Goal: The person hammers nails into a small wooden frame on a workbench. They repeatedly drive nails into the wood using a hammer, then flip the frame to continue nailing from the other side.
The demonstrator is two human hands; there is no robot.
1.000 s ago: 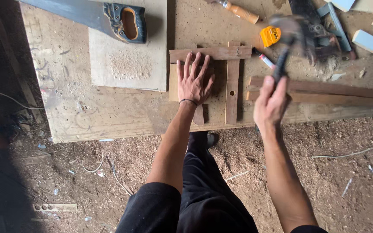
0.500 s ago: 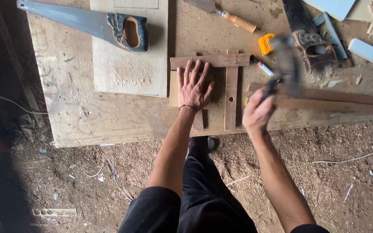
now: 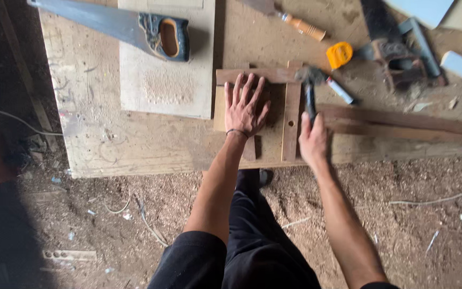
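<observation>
My left hand (image 3: 246, 106) lies flat, fingers spread, on a small frame of wooden strips (image 3: 291, 120) on the plywood board (image 3: 102, 134). My right hand (image 3: 313, 140) grips the handle of a hammer (image 3: 309, 85). The hammer's head rests down on the frame's upper right corner, where the top strip (image 3: 252, 75) meets the upright strip.
A handsaw (image 3: 129, 28) lies on a pale board at the upper left. A chisel with a wooden handle (image 3: 295, 21), a yellow tape measure (image 3: 339, 54), a marker (image 3: 340, 90) and a hand plane (image 3: 397, 53) sit at the back right. Long dark planks (image 3: 413, 124) run right. Sawdust covers the floor.
The hammer was raised high over the frame a second ago and has swung down onto the frame's upper right corner. My left hand has stayed flat on the frame.
</observation>
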